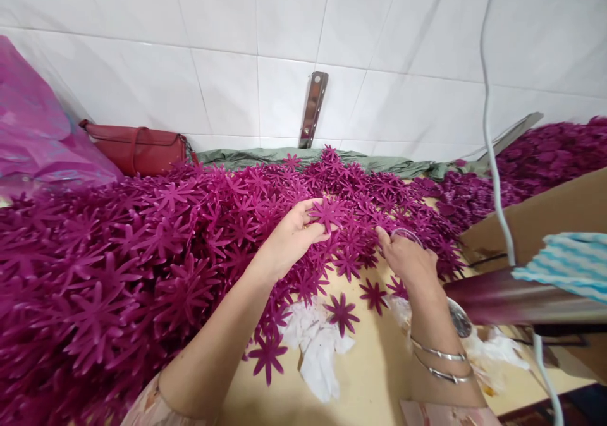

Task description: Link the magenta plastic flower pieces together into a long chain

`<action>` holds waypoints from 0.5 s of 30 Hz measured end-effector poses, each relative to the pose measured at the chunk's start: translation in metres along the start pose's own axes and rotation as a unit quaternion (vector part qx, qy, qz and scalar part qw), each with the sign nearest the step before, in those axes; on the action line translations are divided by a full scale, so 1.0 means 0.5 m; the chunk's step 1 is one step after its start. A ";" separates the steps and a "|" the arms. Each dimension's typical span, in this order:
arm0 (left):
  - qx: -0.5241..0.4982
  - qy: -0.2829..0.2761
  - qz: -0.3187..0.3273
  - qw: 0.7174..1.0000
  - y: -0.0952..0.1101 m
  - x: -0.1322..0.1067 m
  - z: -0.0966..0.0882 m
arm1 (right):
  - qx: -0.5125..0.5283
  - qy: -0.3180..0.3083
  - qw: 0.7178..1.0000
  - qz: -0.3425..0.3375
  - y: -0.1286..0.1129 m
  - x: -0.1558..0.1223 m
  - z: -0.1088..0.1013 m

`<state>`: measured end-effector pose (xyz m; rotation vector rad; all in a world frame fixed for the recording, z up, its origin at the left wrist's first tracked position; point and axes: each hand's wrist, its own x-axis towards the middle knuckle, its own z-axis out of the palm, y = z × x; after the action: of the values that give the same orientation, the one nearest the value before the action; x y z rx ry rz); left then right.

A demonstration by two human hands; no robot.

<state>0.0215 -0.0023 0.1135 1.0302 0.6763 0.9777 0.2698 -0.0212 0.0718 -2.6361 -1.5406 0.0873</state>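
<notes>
My left hand point(303, 227) pinches a magenta flower piece point(328, 213) with long narrow petals between thumb and fingers, above a heap of the same pieces. To its right is my right hand point(408, 256), back turned up and fingers curled, the index finger pointing toward the left hand. A clear round-edged thing point(406, 234) shows just behind its knuckles; its kind and the grip on it are partly hidden. Two bangles circle the right wrist. The large flower heap point(156, 243) spreads left of and behind both hands. Single loose flowers point(342, 314) lie on the yellowish table point(360, 369).
Crumpled white tissue point(322, 350) lies between my forearms. A red bag point(137, 148) and pink plastic point(42, 122) stand at the back left. On the right are a cardboard box point(545, 217), a blue-striped cloth point(566, 265) and a hanging white cable point(490, 141). A tiled wall point(227, 91) rises behind.
</notes>
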 end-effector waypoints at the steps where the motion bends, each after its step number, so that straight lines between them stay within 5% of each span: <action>1: 0.000 0.001 -0.001 1.000 0.001 -0.001 0.001 | 0.000 -0.001 1.000 -0.002 0.002 0.003 -0.002; 6: -0.012 0.008 -0.010 1.000 0.002 -0.001 0.001 | 0.001 0.031 1.000 -0.001 0.014 -0.013 -0.032; 9: -0.015 0.009 -0.016 1.000 -0.004 0.002 0.000 | 0.107 0.140 0.984 -0.025 0.005 -0.053 -0.071; 11: -0.013 0.006 -0.020 1.000 -0.010 0.004 0.001 | 0.268 0.207 0.933 -0.118 -0.019 -0.087 -0.095; 15: -0.021 -0.018 -0.023 0.999 -0.023 0.003 0.010 | 0.506 0.138 0.811 -0.259 -0.095 -0.145 -0.105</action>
<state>0.0303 -0.0049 0.1045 0.9887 0.6459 0.9276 0.1979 -0.0634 0.1295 -1.3050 -1.4492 0.3500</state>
